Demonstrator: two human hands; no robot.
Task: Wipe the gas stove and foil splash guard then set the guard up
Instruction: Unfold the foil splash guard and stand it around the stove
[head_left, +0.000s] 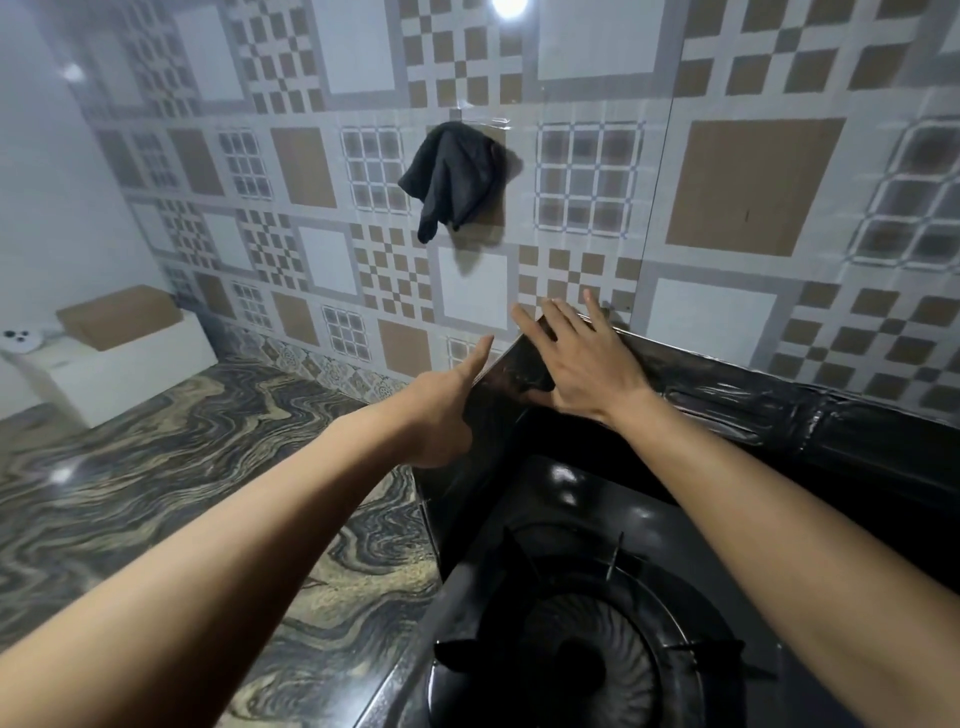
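Observation:
The black gas stove (566, 670) fills the lower right, with its burner and pan support in view. A dark, shiny foil splash guard (737, 410) stands along the stove's back and left side, against the tiled wall. At the guard's upper left corner my right hand (582, 358) lies flat with fingers spread on its inner face. My left hand (441, 410) presses the outer side of the left panel, index finger pointing up, thumb hidden behind the panel. A dark cloth (452, 182) hangs on the wall above, held by neither hand.
A marbled brown and grey countertop (171, 467) stretches to the left of the stove. A white box with a brown top (130, 348) sits at the far left by the wall. The patterned tile wall (737, 182) rises right behind the guard.

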